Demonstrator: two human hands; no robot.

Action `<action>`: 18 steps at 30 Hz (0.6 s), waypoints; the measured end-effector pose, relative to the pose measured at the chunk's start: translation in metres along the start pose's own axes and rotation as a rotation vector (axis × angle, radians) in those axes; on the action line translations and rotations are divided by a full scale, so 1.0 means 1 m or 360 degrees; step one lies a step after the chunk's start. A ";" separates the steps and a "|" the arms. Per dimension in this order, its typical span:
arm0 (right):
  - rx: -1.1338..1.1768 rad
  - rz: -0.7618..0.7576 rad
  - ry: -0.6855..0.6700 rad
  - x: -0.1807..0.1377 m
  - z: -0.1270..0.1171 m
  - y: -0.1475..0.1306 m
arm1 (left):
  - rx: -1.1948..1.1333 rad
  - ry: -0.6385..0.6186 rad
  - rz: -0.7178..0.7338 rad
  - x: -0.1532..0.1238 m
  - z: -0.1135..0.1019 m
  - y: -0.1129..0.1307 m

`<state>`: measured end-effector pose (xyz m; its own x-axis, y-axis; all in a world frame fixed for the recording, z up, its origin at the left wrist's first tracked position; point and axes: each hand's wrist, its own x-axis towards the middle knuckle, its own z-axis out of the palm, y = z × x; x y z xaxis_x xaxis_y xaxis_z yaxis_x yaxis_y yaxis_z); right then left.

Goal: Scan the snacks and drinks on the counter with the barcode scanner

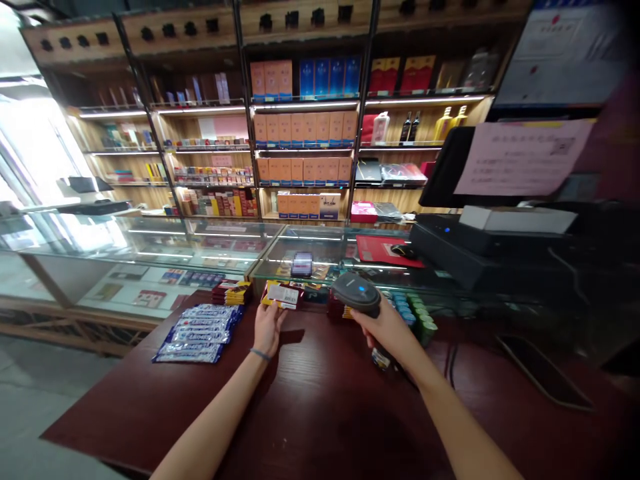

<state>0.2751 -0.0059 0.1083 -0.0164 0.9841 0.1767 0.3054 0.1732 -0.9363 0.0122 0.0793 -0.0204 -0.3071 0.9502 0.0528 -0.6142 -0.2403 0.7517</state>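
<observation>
The right grip point(384, 327) holds a scanner point(354, 292). Left of the scanner, the left grip point(267, 328) pinches a yellow-and-red packet point(283, 295).

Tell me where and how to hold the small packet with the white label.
Pinch the packet at its near edge, coming from the near side, as the left hand does. It looks flat, with the white label turned toward the viewer, so a low grip should leave most of that label uncovered.
</observation>
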 end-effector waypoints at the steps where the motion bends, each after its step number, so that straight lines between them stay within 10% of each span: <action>1: 0.0050 -0.0004 0.0041 0.000 -0.006 -0.002 | 0.0046 -0.0020 0.0008 0.002 0.006 0.000; 18: 0.0434 -0.0063 0.0449 -0.015 -0.103 -0.024 | 0.0978 -0.0796 0.0533 -0.012 0.120 -0.056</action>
<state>0.3662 -0.0283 0.1591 0.2508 0.9338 0.2551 0.0449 0.2520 -0.9667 0.1375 0.1048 0.0161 0.0429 0.8588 0.5106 -0.0017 -0.5110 0.8596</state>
